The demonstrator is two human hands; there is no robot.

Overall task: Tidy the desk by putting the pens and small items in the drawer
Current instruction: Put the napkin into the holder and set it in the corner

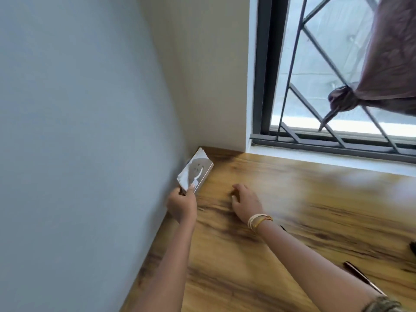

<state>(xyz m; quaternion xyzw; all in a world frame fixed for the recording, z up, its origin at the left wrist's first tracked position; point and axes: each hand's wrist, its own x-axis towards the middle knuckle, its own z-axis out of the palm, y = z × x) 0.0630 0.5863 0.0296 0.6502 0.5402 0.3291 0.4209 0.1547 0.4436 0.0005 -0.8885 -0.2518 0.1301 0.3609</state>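
A small white box (197,171) with a grey printed picture stands tilted in the desk's far left corner, against the wall. My left hand (182,204) grips its near end, thumb on the top face. My right hand (245,202) rests palm down on the wooden desk (304,210) just right of the box, fingers slightly curled, nothing visibly in it. A dark pen (362,278) lies on the desk at the lower right, partly behind my right forearm. No drawer is in view.
A grey-blue wall (78,131) runs along the desk's left edge. A barred window (315,86) with a white sill lies behind the desk. A knotted purple curtain (382,75) hangs at the upper right. A dark object (413,246) pokes in at the right edge.
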